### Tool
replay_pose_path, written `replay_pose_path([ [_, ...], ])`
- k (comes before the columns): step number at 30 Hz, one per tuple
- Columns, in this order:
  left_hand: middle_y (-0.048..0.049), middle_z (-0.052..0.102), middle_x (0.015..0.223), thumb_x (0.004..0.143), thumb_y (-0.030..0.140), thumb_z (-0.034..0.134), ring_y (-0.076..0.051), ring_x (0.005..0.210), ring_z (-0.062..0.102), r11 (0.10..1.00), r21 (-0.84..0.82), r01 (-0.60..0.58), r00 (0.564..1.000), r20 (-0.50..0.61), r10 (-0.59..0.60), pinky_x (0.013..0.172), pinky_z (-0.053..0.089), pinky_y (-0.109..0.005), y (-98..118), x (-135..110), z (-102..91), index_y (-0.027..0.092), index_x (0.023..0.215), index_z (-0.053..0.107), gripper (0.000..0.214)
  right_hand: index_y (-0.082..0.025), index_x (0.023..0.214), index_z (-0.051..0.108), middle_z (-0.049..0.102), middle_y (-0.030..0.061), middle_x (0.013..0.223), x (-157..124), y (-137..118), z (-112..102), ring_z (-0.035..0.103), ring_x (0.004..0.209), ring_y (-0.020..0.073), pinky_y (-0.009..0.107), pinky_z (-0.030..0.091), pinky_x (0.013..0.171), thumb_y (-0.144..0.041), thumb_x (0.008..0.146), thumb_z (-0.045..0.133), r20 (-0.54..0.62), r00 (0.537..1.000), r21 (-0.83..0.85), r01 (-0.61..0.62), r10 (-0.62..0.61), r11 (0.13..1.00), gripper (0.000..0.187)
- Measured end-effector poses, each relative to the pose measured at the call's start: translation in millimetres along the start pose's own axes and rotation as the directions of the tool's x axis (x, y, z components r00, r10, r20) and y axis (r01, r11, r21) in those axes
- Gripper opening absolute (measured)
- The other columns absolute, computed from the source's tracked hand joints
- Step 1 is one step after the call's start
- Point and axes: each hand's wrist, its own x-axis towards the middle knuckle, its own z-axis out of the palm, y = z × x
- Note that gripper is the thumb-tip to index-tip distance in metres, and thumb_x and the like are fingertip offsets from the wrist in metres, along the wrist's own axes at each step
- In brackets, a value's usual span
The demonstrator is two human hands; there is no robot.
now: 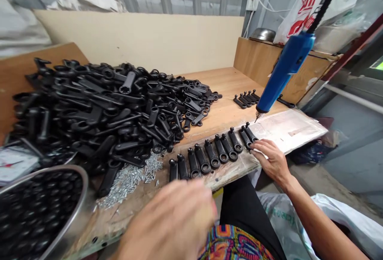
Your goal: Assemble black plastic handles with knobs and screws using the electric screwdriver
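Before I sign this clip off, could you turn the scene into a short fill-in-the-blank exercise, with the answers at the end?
1. Strongly blurred in the foreground is the person's ____.
2. The right hand touches the row of handles at the end that lies to the ____ in the picture.
3. The power screwdriver has a body coloured ____.
4. The metal bowl at the lower left holds many round things coloured ____.

Missing words: left hand; right; blue; black.

Black trousers (247, 212); bright multicoloured patterned garment (235, 245).
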Motion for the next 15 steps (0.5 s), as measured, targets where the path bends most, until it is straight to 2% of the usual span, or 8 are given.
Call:
replay_pose_path([
  [1, -0.0016, 0.055, 0.127, 0.078, 0.019, 0.053, -0.023, 0.117, 0.05, 0.997, 0.07, -0.017, 0.995, 0.103, 0.01, 0.096, 0.048, -0.045, -11.5, 9.3, 9.1, 0.025, 0.135, 0.038, 0.059, -0.02, 0.092, 0.067, 0.067, 0.0061, 0.094, -0.5, -5.9, 2.8, 0.056, 0.094, 0.0214, 0.038, 0.045, 0.086, -0.023, 0.085, 0.053, 0.033, 0.998, -0.007, 0.054, -0.053, 0.999, 0.016],
  [3, -0.0102, 0.052, 0.129, 0.081, 0.024, 0.054, -0.025, 0.121, 0.047, 0.988, 0.153, -0.031, 0.988, 0.157, 0.006, 0.097, 0.046, -0.045, -34.9, 21.2, 32.8, 0.013, 0.131, 0.042, 0.052, -0.02, 0.096, 0.066, 0.066, 0.0064, 0.097, 0.2, -15.0, 9.1, 0.054, 0.098, 0.0231, 0.039, 0.044, 0.086, -0.023, 0.085, 0.052, 0.105, 0.987, -0.048, 0.131, -0.125, 0.99, 0.018],
  [6, -0.0137, 0.043, 0.137, 0.08, 0.038, 0.057, -0.03, 0.129, 0.036, 0.984, 0.166, -0.057, 0.943, 0.333, -0.002, 0.102, 0.037, -0.05, -58.4, 27.2, 68.9, 0.012, 0.133, 0.04, 0.061, -0.02, 0.1, 0.066, 0.065, 0.0074, 0.102, 4.5, -21.0, 17.7, 0.05, 0.103, 0.0269, 0.042, 0.043, 0.086, -0.027, 0.085, 0.053, 0.196, 0.972, -0.142, 0.162, -0.132, 0.977, 0.02],
  [9, -0.0116, 0.036, 0.142, 0.077, 0.048, 0.058, -0.03, 0.133, 0.028, 0.99, 0.092, -0.105, 0.895, 0.443, 0.054, 0.106, 0.027, -0.052, -62.3, 35.6, 93.5, 0.018, 0.135, 0.037, 0.068, -0.022, 0.101, 0.066, 0.063, 0.0079, 0.106, 8.9, -20.0, 21.1, 0.047, 0.107, 0.0299, 0.044, 0.041, 0.085, -0.034, 0.082, 0.058, 0.239, 0.966, -0.216, 0.154, -0.101, 0.964, 0.023],
  [15, -0.0143, 0.03, 0.145, 0.077, 0.058, 0.052, -0.03, 0.135, 0.023, 0.968, -0.022, -0.248, 0.839, 0.494, 0.226, 0.108, 0.02, -0.05, -61.6, 69.6, 122.7, 0.017, 0.136, 0.032, 0.075, -0.023, 0.104, 0.064, 0.063, 0.0073, 0.105, 13.5, -11.6, 17.8, 0.044, 0.112, 0.0335, 0.048, 0.038, 0.089, -0.043, 0.075, 0.065, 0.332, 0.938, -0.212, 0.178, -0.101, 0.961, 0.035],
])
